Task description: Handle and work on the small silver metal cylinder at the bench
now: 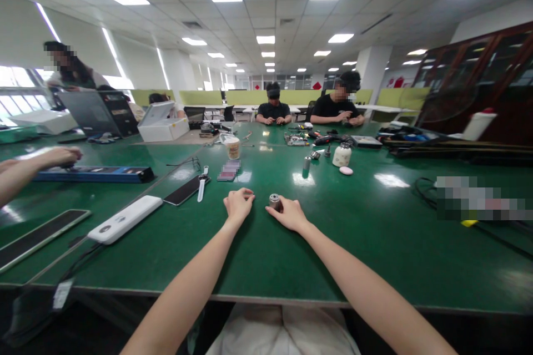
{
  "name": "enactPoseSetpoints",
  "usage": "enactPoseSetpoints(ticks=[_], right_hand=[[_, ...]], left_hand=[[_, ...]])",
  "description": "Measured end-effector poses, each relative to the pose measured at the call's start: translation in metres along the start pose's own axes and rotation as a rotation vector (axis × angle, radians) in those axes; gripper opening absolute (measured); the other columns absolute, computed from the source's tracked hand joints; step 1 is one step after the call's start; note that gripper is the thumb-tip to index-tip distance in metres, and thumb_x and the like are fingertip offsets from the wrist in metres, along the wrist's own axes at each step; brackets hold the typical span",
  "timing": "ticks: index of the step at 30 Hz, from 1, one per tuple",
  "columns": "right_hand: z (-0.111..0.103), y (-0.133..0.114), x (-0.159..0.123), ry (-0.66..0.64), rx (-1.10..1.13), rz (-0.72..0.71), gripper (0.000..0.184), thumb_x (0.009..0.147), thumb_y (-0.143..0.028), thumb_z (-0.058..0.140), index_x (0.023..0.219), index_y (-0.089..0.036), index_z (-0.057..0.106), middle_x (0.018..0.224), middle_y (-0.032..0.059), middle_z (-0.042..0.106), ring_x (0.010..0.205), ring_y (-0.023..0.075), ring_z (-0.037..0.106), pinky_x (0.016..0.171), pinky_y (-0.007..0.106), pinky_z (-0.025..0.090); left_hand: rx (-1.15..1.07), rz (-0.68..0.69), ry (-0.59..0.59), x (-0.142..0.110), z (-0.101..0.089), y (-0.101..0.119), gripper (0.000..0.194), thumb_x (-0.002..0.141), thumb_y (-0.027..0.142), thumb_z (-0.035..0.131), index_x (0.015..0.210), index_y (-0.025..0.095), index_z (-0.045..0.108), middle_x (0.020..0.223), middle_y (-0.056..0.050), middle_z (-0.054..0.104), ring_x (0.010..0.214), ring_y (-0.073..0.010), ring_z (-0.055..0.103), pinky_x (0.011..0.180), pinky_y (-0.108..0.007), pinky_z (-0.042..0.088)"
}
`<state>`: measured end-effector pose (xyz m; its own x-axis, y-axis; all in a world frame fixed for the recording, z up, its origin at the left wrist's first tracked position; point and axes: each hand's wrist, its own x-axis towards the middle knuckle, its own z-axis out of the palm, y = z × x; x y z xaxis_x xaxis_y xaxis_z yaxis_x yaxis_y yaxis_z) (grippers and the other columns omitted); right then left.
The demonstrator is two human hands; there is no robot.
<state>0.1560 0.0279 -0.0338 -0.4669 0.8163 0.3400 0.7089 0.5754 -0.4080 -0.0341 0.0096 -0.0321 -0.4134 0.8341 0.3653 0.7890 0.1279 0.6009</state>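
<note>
On the green table (266, 266), my right hand (291, 213) is wrapped round the side of a short metal cylinder (273, 199). The cylinder stands upright, and its round top with a small centre hole faces up. My left hand (239, 203) is a little way to the left, apart from the cylinder, with thumb and fingertips drawn together. Whatever those fingertips may hold is too small to make out. Farther back stands a taller silver cylinder (307, 164), near some small metal parts (315, 155).
To the left lie a white power strip (127, 219), a phone (183, 191) and a watch (202, 183). A paper cup (233, 148) and a white jar (342, 155) stand farther back. Another person's hand (62, 156) reaches over a blue bar (95, 174). Two people sit opposite.
</note>
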Motion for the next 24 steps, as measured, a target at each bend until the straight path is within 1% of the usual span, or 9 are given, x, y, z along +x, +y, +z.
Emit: enactPoseSetpoints(ticks=[3,5,8,11,15,21,24], right_hand=[[-0.001,0.0,0.0,-0.002,0.001,0.002,0.039,0.085,-0.057,0.051,0.092,-0.019,0.059,0.083,0.0041,0.068,0.077,0.0194,0.061,0.073,0.03,0.035],[-0.001,-0.001,-0.001,-0.001,0.007,0.0,0.039,0.086,-0.057,0.051,0.093,-0.019,0.059,0.083,0.0042,0.068,0.077,0.0193,0.061,0.073,0.03,0.035],[-0.002,-0.001,-0.001,-0.006,0.023,-0.004,0.038,0.086,-0.055,0.051,0.094,-0.019,0.06,0.084,0.0041,0.068,0.077,0.0191,0.061,0.072,0.029,0.035],[-0.003,-0.001,-0.001,-0.01,0.038,-0.014,0.036,0.086,-0.054,0.052,0.097,-0.02,0.06,0.084,0.0035,0.068,0.078,0.0188,0.062,0.072,0.029,0.034],[-0.002,0.0,-0.001,-0.018,0.038,-0.012,0.036,0.086,-0.052,0.053,0.101,-0.019,0.059,0.085,0.0038,0.069,0.081,0.0192,0.062,0.073,0.029,0.034],[-0.004,-0.002,-0.001,-0.03,0.029,-0.013,0.035,0.087,-0.052,0.053,0.096,-0.019,0.058,0.087,0.0039,0.069,0.079,0.018,0.062,0.07,0.028,0.033],[-0.005,-0.003,-0.001,-0.035,0.026,-0.017,0.033,0.087,-0.051,0.053,0.094,-0.019,0.058,0.086,0.0034,0.069,0.078,0.0173,0.062,0.071,0.027,0.033]], left_hand=[[-0.015,0.066,0.048,-0.003,-0.002,0.006,0.01,0.079,0.029,0.064,0.087,0.025,0.07,0.082,-0.002,0.076,0.101,-0.0265,0.062,0.092,-0.045,0.037],[-0.072,0.144,0.097,-0.007,-0.004,0.013,0.01,0.08,0.028,0.065,0.088,0.025,0.069,0.082,-0.001,0.076,0.1,-0.0257,0.061,0.094,-0.045,0.038],[-0.235,0.306,0.142,-0.013,-0.007,0.025,0.011,0.081,0.029,0.065,0.09,0.025,0.069,0.086,-0.002,0.075,0.098,-0.0229,0.064,0.095,-0.042,0.042],[-0.403,0.431,0.123,-0.02,-0.005,0.036,0.012,0.08,0.027,0.067,0.091,0.023,0.069,0.091,-0.005,0.072,0.09,-0.0202,0.068,0.092,-0.039,0.048],[-0.483,0.468,0.083,-0.026,0.0,0.041,0.012,0.08,0.022,0.067,0.091,0.021,0.068,0.093,-0.005,0.068,0.081,-0.0164,0.069,0.088,-0.036,0.053],[-0.482,0.473,0.138,-0.03,-0.001,0.042,0.011,0.081,0.024,0.066,0.092,0.021,0.068,0.088,-0.003,0.066,0.082,-0.0156,0.068,0.089,-0.035,0.054],[-0.501,0.473,0.104,-0.031,-0.002,0.045,0.012,0.081,0.023,0.065,0.093,0.021,0.068,0.091,-0.004,0.065,0.083,-0.0145,0.068,0.087,-0.032,0.055]])
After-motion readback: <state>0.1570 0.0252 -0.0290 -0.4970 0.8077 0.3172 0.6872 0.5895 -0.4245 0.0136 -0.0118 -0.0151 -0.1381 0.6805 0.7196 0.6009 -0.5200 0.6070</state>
